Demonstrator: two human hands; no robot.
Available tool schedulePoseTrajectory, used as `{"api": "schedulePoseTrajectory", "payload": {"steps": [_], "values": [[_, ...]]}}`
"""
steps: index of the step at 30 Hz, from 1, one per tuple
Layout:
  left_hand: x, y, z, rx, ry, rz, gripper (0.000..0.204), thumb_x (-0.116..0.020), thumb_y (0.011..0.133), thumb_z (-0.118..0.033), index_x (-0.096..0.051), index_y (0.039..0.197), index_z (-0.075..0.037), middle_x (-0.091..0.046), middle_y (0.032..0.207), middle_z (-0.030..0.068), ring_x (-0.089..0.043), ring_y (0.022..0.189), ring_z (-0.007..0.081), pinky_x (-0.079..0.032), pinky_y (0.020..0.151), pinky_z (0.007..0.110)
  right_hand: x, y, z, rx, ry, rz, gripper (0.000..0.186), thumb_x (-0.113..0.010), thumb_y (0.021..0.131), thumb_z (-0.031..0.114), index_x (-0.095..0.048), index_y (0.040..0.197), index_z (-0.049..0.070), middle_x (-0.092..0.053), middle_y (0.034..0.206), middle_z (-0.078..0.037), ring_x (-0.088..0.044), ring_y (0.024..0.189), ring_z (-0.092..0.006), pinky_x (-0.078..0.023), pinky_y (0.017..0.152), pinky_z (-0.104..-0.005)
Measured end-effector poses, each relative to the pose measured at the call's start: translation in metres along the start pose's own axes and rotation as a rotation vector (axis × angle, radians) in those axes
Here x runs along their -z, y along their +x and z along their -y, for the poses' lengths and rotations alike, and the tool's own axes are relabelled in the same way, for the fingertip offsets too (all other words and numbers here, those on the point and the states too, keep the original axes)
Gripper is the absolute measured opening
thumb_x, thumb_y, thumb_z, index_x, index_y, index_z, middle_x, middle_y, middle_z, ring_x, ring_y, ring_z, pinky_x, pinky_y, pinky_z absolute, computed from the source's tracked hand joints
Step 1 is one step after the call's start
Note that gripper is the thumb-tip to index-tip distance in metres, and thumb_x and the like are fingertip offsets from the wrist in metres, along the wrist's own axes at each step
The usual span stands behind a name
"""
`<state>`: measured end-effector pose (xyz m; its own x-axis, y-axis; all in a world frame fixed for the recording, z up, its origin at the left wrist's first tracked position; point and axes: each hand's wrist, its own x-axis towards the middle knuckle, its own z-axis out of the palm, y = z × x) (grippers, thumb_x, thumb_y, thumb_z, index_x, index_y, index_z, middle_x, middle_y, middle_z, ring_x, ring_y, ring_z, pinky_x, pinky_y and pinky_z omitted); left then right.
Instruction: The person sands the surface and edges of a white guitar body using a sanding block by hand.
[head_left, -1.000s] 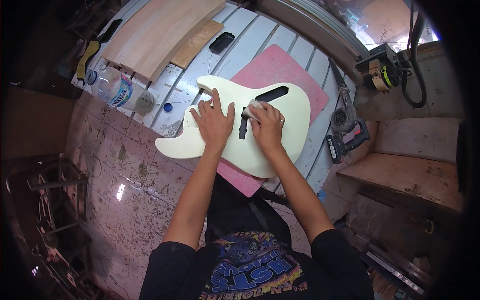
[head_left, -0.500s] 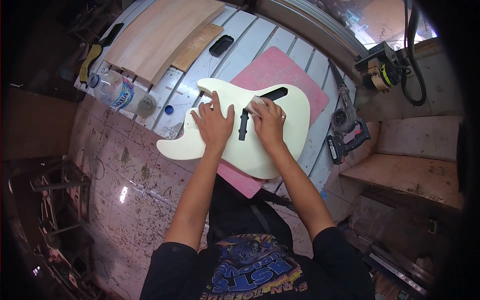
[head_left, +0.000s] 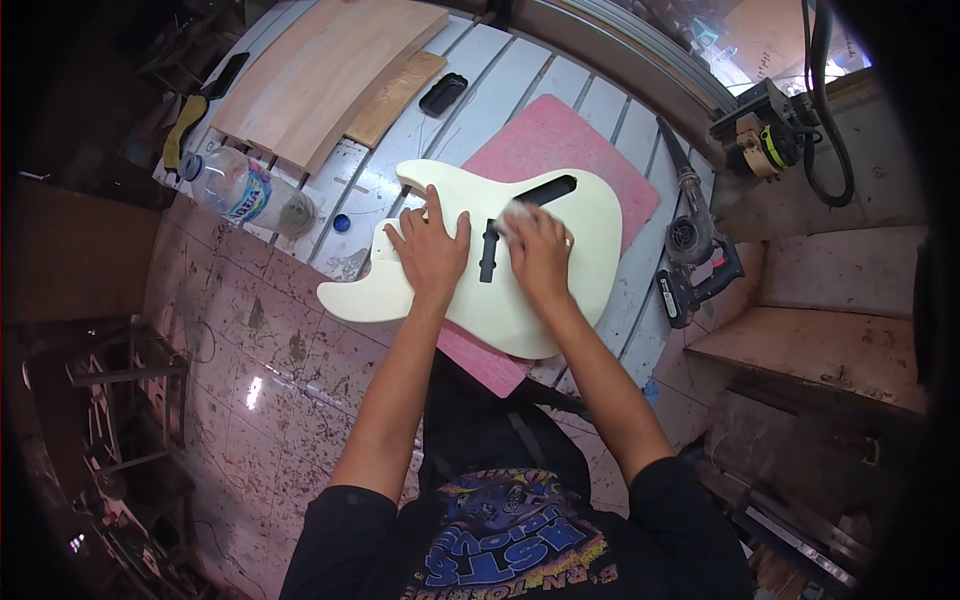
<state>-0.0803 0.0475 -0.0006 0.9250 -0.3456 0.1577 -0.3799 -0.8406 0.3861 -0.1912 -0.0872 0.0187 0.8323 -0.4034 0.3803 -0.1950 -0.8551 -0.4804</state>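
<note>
A cream-white guitar body (head_left: 585, 260) lies on a pink mat (head_left: 555, 135), with a dark narrow slot (head_left: 487, 260) at its centre and an elongated dark cavity (head_left: 550, 188) toward its upper right. My left hand (head_left: 430, 260) lies open on the body's left half, fingers spread near the neck pocket. My right hand (head_left: 540, 260) is closed on a pale, folded pad (head_left: 515, 220) against the surface beside the top of the slot, between the two dark openings. The pad is slightly blurred and its material cannot be made out.
On the slatted white table (head_left: 500, 55) are wooden boards (head_left: 320, 80), a black oval item (head_left: 443, 93), a plastic bottle (head_left: 240, 195), a blue cap (head_left: 342, 223) and a cordless blower (head_left: 690, 260). A machine with hose (head_left: 760, 140) and wooden shelf (head_left: 810, 355) stand at right.
My right hand shifts slightly with the pad, which is now blurred. My left hand stays on the body. The whole view drifts a few pixels.
</note>
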Motion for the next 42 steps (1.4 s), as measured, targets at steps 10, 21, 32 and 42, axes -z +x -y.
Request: {"api": "schedulePoseTrajectory", "payload": {"steps": [10, 21, 32, 42], "values": [[-0.002, -0.002, 0.001, -0.009, 0.001, -0.009, 0.075, -0.059, 0.096, -0.051, -0.044, 0.154, -0.007, -0.061, 0.123, 0.0212, -0.052, 0.126, 0.0344, -0.024, 0.117, 0.066, 0.006, -0.021, -0.011, 0.0, -0.036, 0.032, 0.037, -0.072, 0.086, 0.011, -0.073, 0.122, 0.017, -0.062, 0.133, -0.014, -0.054, 0.123, -0.0359, -0.036, 0.107, -0.0508], [0.0, 0.0, 0.003, 0.007, 0.016, -0.004, 0.075, -0.061, 0.094, -0.05, -0.046, 0.153, -0.007, -0.063, 0.122, 0.0203, -0.051, 0.126, 0.0347, -0.025, 0.117, 0.066, 0.019, -0.084, 0.005, -0.009, -0.071, 0.126, 0.037, -0.069, 0.09, 0.017, -0.07, 0.127, 0.021, -0.059, 0.134, -0.016, -0.055, 0.12, -0.0366, -0.038, 0.105, -0.0515], [0.0, -0.001, 0.004, 0.026, 0.008, 0.005, 0.075, -0.061, 0.094, -0.05, -0.046, 0.153, -0.007, -0.063, 0.123, 0.0196, -0.05, 0.128, 0.034, -0.024, 0.118, 0.067, 0.021, -0.096, 0.023, -0.024, -0.052, 0.16, 0.04, -0.07, 0.087, 0.011, -0.072, 0.126, 0.019, -0.059, 0.137, -0.016, -0.055, 0.122, -0.0377, -0.038, 0.105, -0.0514], [0.001, 0.001, -0.006, 0.007, -0.014, -0.002, 0.074, -0.061, 0.093, -0.05, -0.046, 0.153, -0.008, -0.063, 0.123, 0.0196, -0.051, 0.126, 0.0345, -0.025, 0.118, 0.066, 0.013, -0.018, -0.031, -0.153, -0.072, 0.056, 0.043, -0.068, 0.087, 0.01, -0.07, 0.128, 0.018, -0.059, 0.136, -0.015, -0.052, 0.126, -0.0376, -0.037, 0.107, -0.052]]}}
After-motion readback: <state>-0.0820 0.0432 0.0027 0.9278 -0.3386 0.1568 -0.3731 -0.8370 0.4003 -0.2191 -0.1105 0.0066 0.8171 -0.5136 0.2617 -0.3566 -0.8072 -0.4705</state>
